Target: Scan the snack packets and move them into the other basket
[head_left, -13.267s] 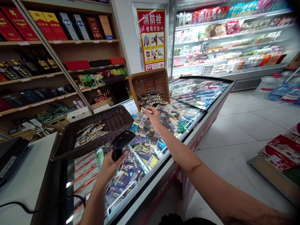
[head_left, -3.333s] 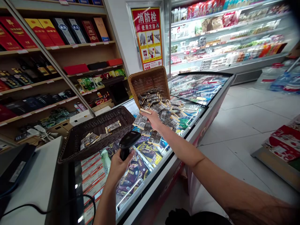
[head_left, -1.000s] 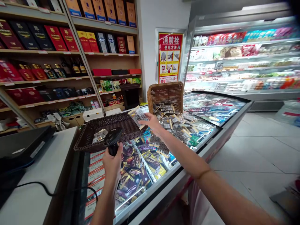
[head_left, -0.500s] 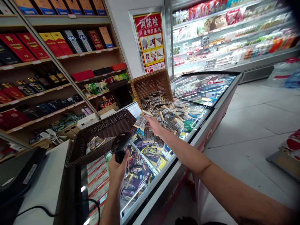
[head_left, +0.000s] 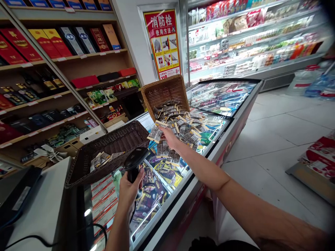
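My left hand [head_left: 130, 186] is wrapped round the handle of a black barcode scanner [head_left: 135, 159], its head tilted up over the freezer's glass top. Between the fingers of my right hand [head_left: 168, 136] is a small clear packet [head_left: 155, 133] with dark contents and a pale strip along its top. Many similar packets [head_left: 192, 134] spill from a tipped brown wicker basket [head_left: 165, 91] onto the glass. Left of the scanner lies a dark brown wicker basket [head_left: 115, 139] with several packets [head_left: 101, 161] inside.
The chest freezer [head_left: 222, 146] runs away from me, with wrapped frozen goods under its glass. At left stand a white counter [head_left: 49, 202] with a black device [head_left: 18, 195] and shelves of boxes [head_left: 99, 57]. A trailing black cable [head_left: 39, 237] crosses the lower left. Stacked goods [head_left: 318, 158] sit on the floor at right.
The whole view has shifted slightly, so most things appear a little further left. Both hands keep their holds on the barcode scanner and the packet, with little movement relative to the baskets.
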`<state>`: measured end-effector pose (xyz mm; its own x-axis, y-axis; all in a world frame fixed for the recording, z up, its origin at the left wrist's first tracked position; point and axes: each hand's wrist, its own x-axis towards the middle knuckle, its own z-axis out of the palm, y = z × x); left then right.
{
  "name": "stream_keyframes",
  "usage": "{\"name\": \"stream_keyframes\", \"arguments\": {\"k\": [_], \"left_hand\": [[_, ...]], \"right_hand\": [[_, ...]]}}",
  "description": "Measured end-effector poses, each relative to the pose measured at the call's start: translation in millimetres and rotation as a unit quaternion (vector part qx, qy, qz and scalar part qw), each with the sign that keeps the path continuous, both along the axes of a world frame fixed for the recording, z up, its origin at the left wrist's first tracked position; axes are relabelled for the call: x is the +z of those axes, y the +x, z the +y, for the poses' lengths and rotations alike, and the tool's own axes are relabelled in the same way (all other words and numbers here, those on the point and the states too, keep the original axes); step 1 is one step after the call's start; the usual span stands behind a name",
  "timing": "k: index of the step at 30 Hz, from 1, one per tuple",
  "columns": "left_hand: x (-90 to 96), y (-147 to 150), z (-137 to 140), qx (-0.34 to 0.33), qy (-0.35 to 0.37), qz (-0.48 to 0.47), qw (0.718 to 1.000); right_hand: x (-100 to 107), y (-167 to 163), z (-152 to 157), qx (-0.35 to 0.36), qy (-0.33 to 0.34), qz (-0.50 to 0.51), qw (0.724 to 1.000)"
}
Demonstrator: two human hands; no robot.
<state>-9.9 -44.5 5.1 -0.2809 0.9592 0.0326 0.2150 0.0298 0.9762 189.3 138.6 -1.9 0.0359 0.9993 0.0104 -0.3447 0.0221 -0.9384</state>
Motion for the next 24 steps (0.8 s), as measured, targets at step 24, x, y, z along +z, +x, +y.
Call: {"name": "stream_keyframes", "arguments": {"k": [24], "left_hand": [[-0.6,-2,0,0.005,0.004,0.032,0.999]], "right_hand": [[6,5,-1,-0.115,0.069,-0.159,0.978]]}}
